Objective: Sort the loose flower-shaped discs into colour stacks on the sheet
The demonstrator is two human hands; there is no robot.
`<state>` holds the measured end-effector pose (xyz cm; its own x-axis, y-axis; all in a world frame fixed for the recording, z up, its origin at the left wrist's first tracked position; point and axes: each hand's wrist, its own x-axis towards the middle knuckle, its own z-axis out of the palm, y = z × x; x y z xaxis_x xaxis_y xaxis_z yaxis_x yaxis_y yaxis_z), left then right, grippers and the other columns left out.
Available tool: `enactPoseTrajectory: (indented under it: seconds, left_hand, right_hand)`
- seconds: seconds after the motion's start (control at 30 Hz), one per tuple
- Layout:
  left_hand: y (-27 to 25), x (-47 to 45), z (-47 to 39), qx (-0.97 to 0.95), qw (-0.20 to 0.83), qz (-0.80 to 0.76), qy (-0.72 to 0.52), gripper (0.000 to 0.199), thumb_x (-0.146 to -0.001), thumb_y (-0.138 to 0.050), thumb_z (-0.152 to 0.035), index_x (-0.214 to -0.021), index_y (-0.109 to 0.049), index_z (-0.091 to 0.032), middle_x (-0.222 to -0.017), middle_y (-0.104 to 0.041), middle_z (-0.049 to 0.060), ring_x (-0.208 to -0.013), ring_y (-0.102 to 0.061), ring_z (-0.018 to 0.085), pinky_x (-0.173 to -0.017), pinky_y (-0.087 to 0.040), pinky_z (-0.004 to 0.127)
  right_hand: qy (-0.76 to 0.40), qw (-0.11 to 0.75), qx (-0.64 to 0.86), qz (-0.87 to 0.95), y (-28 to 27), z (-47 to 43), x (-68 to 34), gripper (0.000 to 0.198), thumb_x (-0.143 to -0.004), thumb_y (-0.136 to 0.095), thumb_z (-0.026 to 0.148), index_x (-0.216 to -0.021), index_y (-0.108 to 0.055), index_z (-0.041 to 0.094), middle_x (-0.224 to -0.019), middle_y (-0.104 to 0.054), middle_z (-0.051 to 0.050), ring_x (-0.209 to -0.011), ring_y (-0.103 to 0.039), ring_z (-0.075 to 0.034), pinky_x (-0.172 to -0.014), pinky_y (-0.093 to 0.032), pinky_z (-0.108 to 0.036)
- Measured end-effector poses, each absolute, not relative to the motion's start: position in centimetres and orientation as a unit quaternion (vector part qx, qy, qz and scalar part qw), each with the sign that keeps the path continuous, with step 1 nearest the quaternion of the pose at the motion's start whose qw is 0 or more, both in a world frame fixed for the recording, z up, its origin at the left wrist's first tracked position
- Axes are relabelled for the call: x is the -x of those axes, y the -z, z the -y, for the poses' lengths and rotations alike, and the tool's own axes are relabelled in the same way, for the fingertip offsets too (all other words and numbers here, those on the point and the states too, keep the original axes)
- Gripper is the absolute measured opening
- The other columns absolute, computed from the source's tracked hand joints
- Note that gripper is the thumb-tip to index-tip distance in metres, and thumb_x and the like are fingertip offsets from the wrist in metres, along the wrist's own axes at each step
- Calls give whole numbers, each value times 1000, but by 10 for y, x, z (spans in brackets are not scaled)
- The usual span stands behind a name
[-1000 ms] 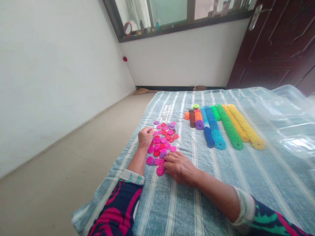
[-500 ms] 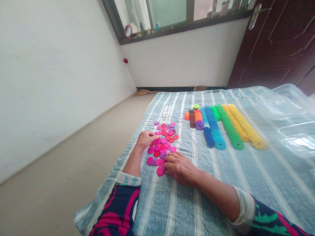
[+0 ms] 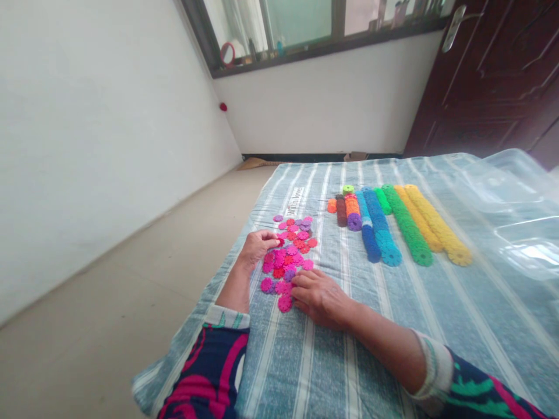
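My left hand (image 3: 257, 247) is over the left side of a loose pile of interlocking plastic discs (image 3: 292, 250), pink, red and purple with notched rims. Between its thumb and fingertips it pinches a dark red disc (image 3: 280, 241). My right hand (image 3: 324, 298) rests at the near right edge of the pile, fingers curled and pressed together beside a purple disc (image 3: 289, 276) and a bright pink disc (image 3: 285, 303). Its fingertips are partly hidden, so whatever they hold does not show.
Rows of discs stacked by colour lie to the right, among them a green row (image 3: 406, 227), a yellow row (image 3: 439, 227) and a blue row (image 3: 375, 209). Clear plastic containers (image 3: 530, 247) stand at the far right. A striped cloth (image 3: 358, 361) covers the surface.
My left hand has lifted slightly and turned, and a dark red disc now shows in its pinch. The right hand has stayed in place.
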<state>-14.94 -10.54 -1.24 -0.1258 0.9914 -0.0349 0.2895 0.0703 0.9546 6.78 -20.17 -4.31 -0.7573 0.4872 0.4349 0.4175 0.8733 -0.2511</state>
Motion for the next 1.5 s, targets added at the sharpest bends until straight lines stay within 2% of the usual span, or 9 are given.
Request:
enactPoseTrajectory:
  seconds: [0.27,0.53,0.83,0.93,1.07,1.17,1.27,1.5]
  left_hand:
    - [15,147,105,-503,414,-598,-467,23,-54,-79,-28,-71,-71,-15,-59,-67,0,-54,-55,10,-55,-42,23]
    - [19,148,101,-493,359,-624,-487,27,-56,-74,-35,-74,-69,-15,-56,-64,-2,-51,-53,10,-51,-40,22]
    - [27,153,96,-538,282,-654,-452,21,-61,-66,-36,-70,-63,-17,-55,-63,-2,-48,-53,11,-51,-42,23]
    - [33,157,92,-562,228,-668,-432,19,-64,-62,-37,-67,-62,-19,-56,-62,-2,-52,-55,13,-55,-43,24]
    - [31,160,91,-599,106,-684,-403,18,-67,-60,-37,-63,-62,-19,-58,-61,-2,-59,-55,14,-63,-42,25]
    - [27,158,93,-604,68,-691,-391,18,-68,-60,-37,-62,-62,-20,-58,-59,-2,-60,-53,14,-65,-42,25]
    - [24,154,96,-608,87,-684,-395,18,-69,-60,-37,-63,-62,-20,-59,-60,-2,-61,-54,14,-66,-42,25]
    - [23,142,99,-622,204,-630,-418,22,-68,-62,-39,-73,-67,-19,-67,-65,-1,-66,-58,15,-61,-44,24]
  right_hand:
    - [-74,247,243,935,41,202,-68,13,-95,-56,27,-84,-59,19,-96,-65,-4,-96,-55,-20,-85,-40,-34]
    - [-73,250,247,933,42,202,-68,12,-93,-58,26,-83,-59,20,-96,-65,-4,-95,-55,-20,-84,-40,-33]
    - [-75,245,242,936,42,201,-69,11,-93,-60,26,-83,-59,20,-97,-65,-4,-95,-55,-20,-83,-40,-33]
    - [-77,243,246,935,42,201,-68,12,-93,-59,26,-84,-59,20,-98,-65,-4,-96,-55,-20,-84,-40,-34]
    - [-75,242,245,936,40,202,-69,11,-93,-59,26,-84,-59,20,-96,-65,-4,-95,-55,-20,-84,-40,-33]
    - [-73,246,244,935,39,202,-69,12,-93,-58,25,-83,-59,20,-95,-65,-4,-94,-55,-19,-83,-40,-33]
    - [-73,253,245,933,39,202,-69,13,-93,-59,25,-82,-59,20,-95,-66,-4,-93,-55,-19,-82,-40,-33]
    - [-73,257,242,933,42,202,-68,11,-92,-60,25,-83,-59,20,-95,-65,-5,-95,-55,-19,-84,-41,-33]
